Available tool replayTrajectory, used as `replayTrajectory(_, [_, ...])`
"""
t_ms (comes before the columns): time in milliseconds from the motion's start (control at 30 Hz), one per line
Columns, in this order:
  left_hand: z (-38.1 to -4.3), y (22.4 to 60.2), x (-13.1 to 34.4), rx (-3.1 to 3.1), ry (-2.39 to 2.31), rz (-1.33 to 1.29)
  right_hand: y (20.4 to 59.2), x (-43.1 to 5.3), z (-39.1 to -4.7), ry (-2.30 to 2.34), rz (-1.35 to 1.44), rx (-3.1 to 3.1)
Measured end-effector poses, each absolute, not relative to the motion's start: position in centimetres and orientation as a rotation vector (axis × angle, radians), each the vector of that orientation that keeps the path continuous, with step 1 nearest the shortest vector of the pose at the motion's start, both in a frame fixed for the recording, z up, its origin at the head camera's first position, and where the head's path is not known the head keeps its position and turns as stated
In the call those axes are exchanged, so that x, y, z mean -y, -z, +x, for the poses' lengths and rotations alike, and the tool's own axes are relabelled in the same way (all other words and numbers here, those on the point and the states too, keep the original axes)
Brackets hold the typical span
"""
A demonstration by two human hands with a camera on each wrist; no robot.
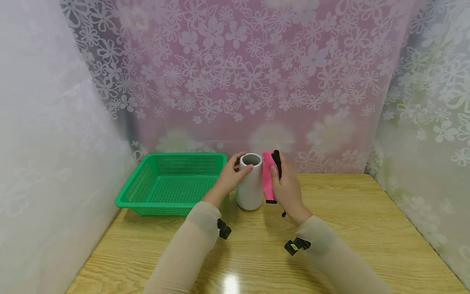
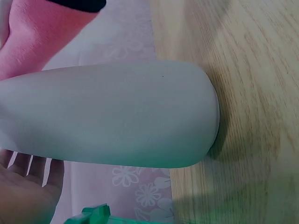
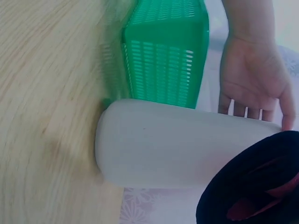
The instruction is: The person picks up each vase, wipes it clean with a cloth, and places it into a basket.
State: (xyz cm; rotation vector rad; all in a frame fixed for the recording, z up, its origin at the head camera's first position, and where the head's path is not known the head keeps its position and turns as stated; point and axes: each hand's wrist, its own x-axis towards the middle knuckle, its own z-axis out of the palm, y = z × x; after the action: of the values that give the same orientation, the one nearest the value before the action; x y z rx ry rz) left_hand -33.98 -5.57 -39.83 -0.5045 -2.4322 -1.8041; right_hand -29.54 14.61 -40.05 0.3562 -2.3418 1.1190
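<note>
1. Okay, vase first: white, upright on the worktop, base flat down, mouth facing up and showing a grey inside.
2. Left hand is curled partway round the vase near the top; thumb across the front by the rim, fingers on the far side (right wrist view shows the palm and spread fingers, with the thumb up at the rim).
3. Right hand grips the pink cloth, thumb on the near face, fingers mostly hidden behind it.
4. Cloth is held up just right of the vase, clear of the worktop. Black trim along the top right and bottom; right wrist view shows a wide black edge around a pink-lined opening. Can't tell if it touches the vase (the views overlap them).
5. Small black cord end hangs below the right hand.
6. Green basket sits on the worktop left of the vase, near it, slotted walls, mesh floor. Left forearm passes in front of its right end.
7. Both arms in beige sleeves, black device at each wrist.
8. Behind: pink curtain with white flowers.
</note>
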Motion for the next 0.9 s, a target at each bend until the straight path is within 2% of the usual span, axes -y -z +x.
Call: replayTrajectory(900, [-33.6,39.9,5.4,2.419,1.816,-0.505,41.7,-12.4,-31.4,-0.945,0.557,2.3])
